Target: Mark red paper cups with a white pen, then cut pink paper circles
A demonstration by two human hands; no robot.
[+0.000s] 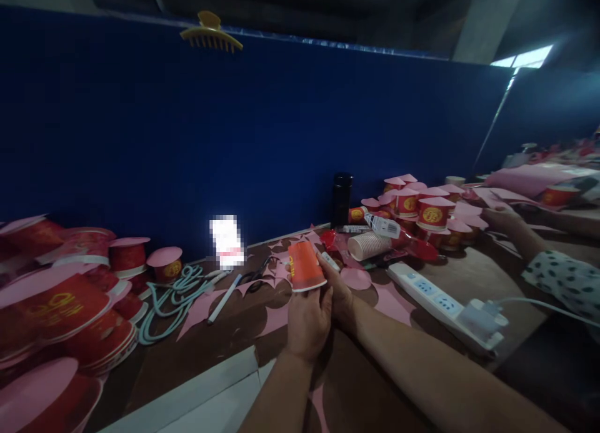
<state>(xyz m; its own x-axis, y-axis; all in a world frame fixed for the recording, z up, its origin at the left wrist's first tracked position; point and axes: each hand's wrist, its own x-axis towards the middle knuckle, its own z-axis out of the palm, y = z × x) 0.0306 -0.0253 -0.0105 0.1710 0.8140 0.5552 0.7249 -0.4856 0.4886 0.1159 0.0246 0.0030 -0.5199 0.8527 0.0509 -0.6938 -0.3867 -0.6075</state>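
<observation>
An orange-red paper cup (306, 267) with yellow lettering is held upside down over the table, its white rim toward me. My left hand (307, 323) is closed around it from the near side. My right hand (341, 295) is closed against the cup's right side, its fingertips partly hidden behind it. A small white object (332, 260) shows just beyond the right fingers; I cannot make out what it is. Pink paper offcuts (274, 319) with round cutouts lie on the table around the hands, and a pink paper disc (355, 278) rests to the right.
Red cups topped with pink discs stand at left (129, 256) and right (434, 214). Nearby are a pale cable (162, 314), a white pen (225, 298), a black bottle (342, 199), stacked paper cups (368, 246) and a power strip (435, 298). A co-worker's hand (504, 223) reaches in at right.
</observation>
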